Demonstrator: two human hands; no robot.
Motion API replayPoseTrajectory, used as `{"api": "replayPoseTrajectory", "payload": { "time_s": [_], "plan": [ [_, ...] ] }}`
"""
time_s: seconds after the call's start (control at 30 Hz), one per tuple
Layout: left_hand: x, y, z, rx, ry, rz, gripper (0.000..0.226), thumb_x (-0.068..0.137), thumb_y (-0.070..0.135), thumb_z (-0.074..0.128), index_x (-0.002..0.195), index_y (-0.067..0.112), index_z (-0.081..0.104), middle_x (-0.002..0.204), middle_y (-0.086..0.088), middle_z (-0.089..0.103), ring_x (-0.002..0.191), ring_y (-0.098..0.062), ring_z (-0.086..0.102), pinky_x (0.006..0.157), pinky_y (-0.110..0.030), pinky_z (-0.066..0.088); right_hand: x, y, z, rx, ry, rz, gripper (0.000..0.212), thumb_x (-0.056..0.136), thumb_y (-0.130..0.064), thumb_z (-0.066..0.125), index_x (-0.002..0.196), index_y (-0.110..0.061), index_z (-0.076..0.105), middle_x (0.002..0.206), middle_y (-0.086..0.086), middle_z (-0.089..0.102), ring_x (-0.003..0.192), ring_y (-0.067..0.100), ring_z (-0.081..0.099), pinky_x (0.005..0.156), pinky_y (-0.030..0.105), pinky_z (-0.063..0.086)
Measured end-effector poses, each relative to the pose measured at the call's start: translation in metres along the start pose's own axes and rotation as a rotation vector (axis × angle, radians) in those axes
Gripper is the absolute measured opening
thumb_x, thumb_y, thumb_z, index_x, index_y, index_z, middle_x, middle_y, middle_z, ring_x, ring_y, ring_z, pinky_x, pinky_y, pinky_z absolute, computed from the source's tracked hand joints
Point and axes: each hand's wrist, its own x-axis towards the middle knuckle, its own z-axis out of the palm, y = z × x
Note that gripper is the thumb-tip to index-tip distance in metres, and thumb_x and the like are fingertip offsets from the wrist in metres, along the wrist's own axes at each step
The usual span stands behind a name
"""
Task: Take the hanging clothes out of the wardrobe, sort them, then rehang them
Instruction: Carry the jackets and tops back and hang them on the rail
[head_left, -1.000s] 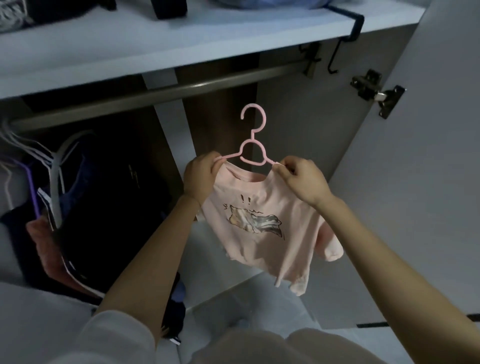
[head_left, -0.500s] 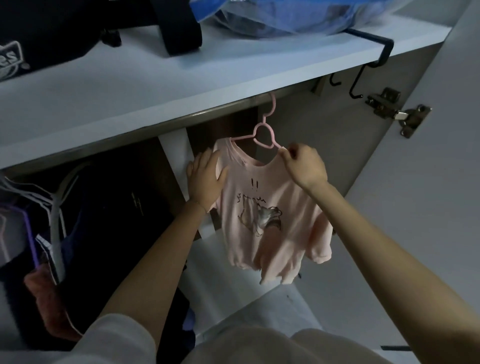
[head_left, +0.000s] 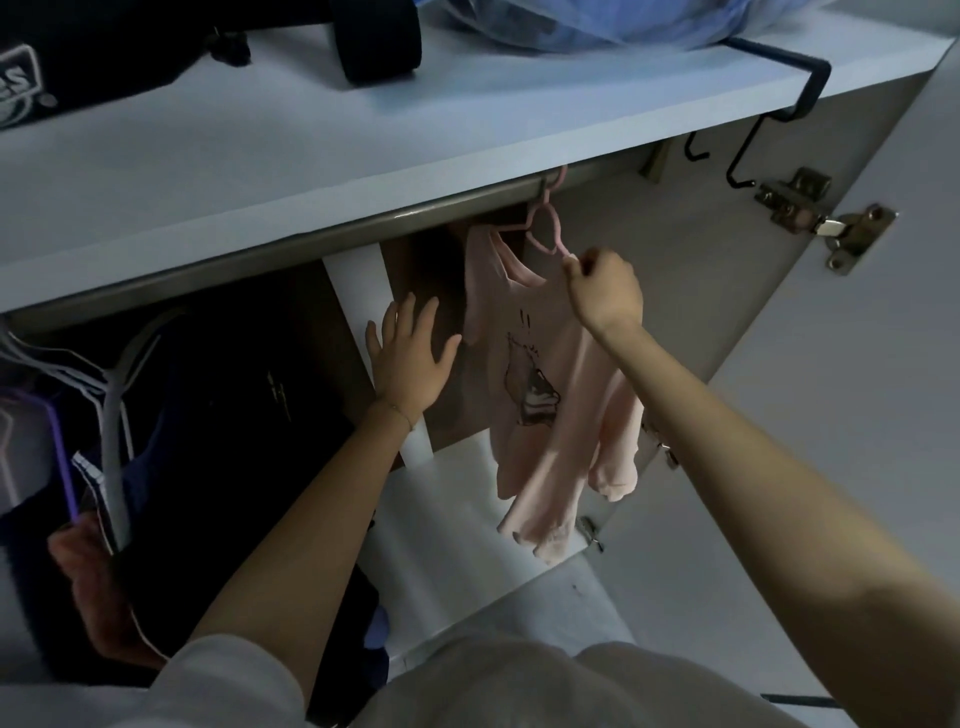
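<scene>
The pink hanger (head_left: 544, 228) sat with its hook over the rail (head_left: 311, 236) beneath the shelf (head_left: 363, 156), in the right part of the wardrobe. The small pink T-shirt (head_left: 550, 384) hung from it, turned partly edge-on to the camera. The right hand (head_left: 605, 293) pinched the near end of the hanger's arm between thumb and curled fingers, at the shirt's shoulder. The left hand (head_left: 410, 358) was spread flat and held nothing, fingers straight and apart, its thumb just beside the sleeve — whether it touched the cloth could not be told. The step in hand looked to be rehanging this shirt, and it seemed close to done. Since the shelf edge hid most of the hook, the sound course would be to feel that it sat fully over the rail before loosening the pinch. The release should also be slow, because so light a hanger would swing or tip easily. The far shoulder appeared to sag off the hanger's arm, so the free left hand could seat it and smooth the front. The dark clothes (head_left: 234, 415) on white hangers (head_left: 111, 395) hung well apart to the left — if the sorting called for it, the shirt could be slid along the rail by the hook, not dragged by the cloth.
</scene>
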Motion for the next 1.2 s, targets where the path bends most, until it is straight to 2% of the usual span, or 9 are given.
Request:
{"api": "replayPoseTrajectory", "payload": {
  "time_s": [0.17,0.3,0.4,0.53,0.6,0.73,0.93,1.13,1.2],
  "plan": [
    [0.002,-0.002,0.003,-0.020,-0.007,-0.009,0.061,0.100,0.052,0.043,0.152,0.021,0.036,0.159,-0.011,0.030,0.149,-0.032,0.021,0.118,-0.059,0.016,0.007,0.012,0.004,0.010,-0.002,0.056,0.026,0.100,-0.029,0.046,0.084,-0.011,0.056,0.086,0.012,0.058,0.076,0.030,0.050,0.066,0.030,0.033],
    [0.003,0.001,0.004,-0.019,0.011,0.000,0.060,0.100,0.051,0.043,0.151,0.021,0.037,0.160,-0.011,0.028,0.149,-0.031,0.020,0.119,-0.059,0.014,0.015,0.030,0.001,0.020,0.000,0.106,0.027,0.100,-0.029,0.048,0.082,-0.011,0.055,0.089,0.015,0.062,0.083,0.035,0.058,0.067,0.031,0.036],
    [0.004,0.004,0.006,-0.028,0.014,0.003,0.060,0.100,0.051,0.043,0.151,0.021,0.038,0.161,-0.011,0.027,0.150,-0.031,0.019,0.118,-0.059,0.011,0.023,0.035,-0.005,0.001,0.006,0.114,0.024,0.099,-0.029,0.050,0.083,-0.012,0.056,0.096,0.018,0.065,0.079,0.032,0.053,0.068,0.031,0.037],
    [0.003,0.007,0.010,-0.027,-0.013,0.004,0.060,0.101,0.051,0.041,0.152,0.022,0.035,0.162,-0.010,0.025,0.150,-0.031,0.017,0.119,-0.059,0.010,0.038,0.042,-0.012,0.002,-0.014,0.149,0.029,0.100,-0.029,0.050,0.101,-0.005,0.066,0.102,0.017,0.065,0.082,0.029,0.052,0.071,0.030,0.037],
    [0.003,0.008,0.012,-0.020,-0.027,0.005,0.060,0.101,0.052,0.040,0.153,0.023,0.033,0.162,-0.009,0.025,0.150,-0.031,0.017,0.119,-0.059,0.010,0.047,0.045,-0.016,0.026,-0.028,0.174,0.032,0.099,-0.029,0.052,0.107,-0.002,0.067,0.106,0.019,0.066,0.088,0.032,0.057,0.072,0.030,0.039],
    [0.004,0.007,0.014,-0.013,-0.036,0.007,0.060,0.101,0.053,0.039,0.153,0.024,0.032,0.162,-0.008,0.024,0.150,-0.030,0.016,0.119,-0.059,0.010,0.063,0.056,-0.024,0.037,0.000,0.226,0.036,0.100,-0.029,0.052,0.114,0.000,0.067,0.116,0.022,0.065,0.106,0.038,0.060,0.078,0.032,0.041],
    [0.005,0.007,0.014,-0.012,-0.029,0.020,0.060,0.100,0.052,0.042,0.153,0.023,0.033,0.162,-0.009,0.024,0.150,-0.030,0.017,0.118,-0.059,0.010,0.075,0.066,-0.029,-0.002,0.029,0.276,0.036,0.101,-0.032,0.050,0.121,-0.006,0.066,0.122,0.021,0.063,0.112,0.039,0.058,0.089,0.037,0.045],
    [0.006,0.008,0.015,-0.011,-0.044,0.040,0.061,0.101,0.053,0.041,0.154,0.024,0.032,0.163,-0.008,0.023,0.151,-0.029,0.016,0.119,-0.059,0.008,0.073,0.073,-0.025,-0.067,0.094,0.253,0.032,0.101,-0.031,0.049,0.116,-0.009,0.068,0.115,0.021,0.066,0.107,0.039,0.060,0.079,0.034,0.043],
    [0.006,0.010,0.015,-0.024,-0.034,0.059,0.061,0.101,0.052,0.042,0.154,0.024,0.032,0.163,-0.008,0.023,0.151,-0.029,0.015,0.118,-0.059,0.007,0.068,0.074,-0.024,-0.085,0.128,0.213,0.031,0.101,-0.030,0.050,0.116,-0.009,0.068,0.115,0.021,0.066,0.108,0.040,0.060,0.080,0.035,0.044]
  ]
}}
